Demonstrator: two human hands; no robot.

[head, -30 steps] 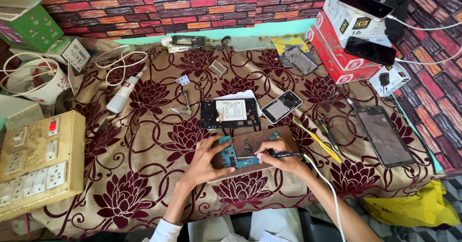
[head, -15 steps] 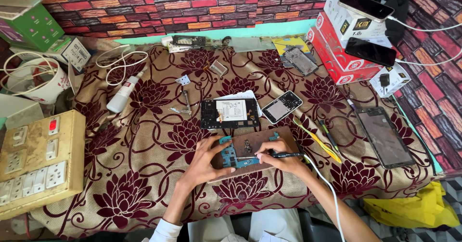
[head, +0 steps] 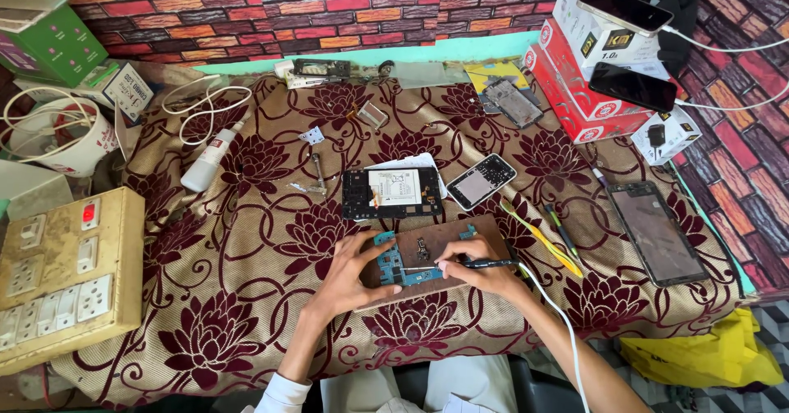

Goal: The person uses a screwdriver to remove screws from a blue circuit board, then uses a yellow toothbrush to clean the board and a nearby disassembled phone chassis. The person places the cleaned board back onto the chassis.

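Floral cloth covers the worktop [head: 246, 240] before a brick wall. On a wooden block [head: 460, 240], the left hand [head: 349, 273] presses the blue circuit board [head: 403, 267]; the right hand [head: 485, 267] grips a corded soldering pen [head: 493, 263].

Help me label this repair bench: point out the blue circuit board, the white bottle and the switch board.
blue circuit board [head: 400, 272], head view, its left half beside the fingers.
white bottle [head: 207, 163], head view, mid-body.
switch board [head: 66, 277], head view, its yellowed face.
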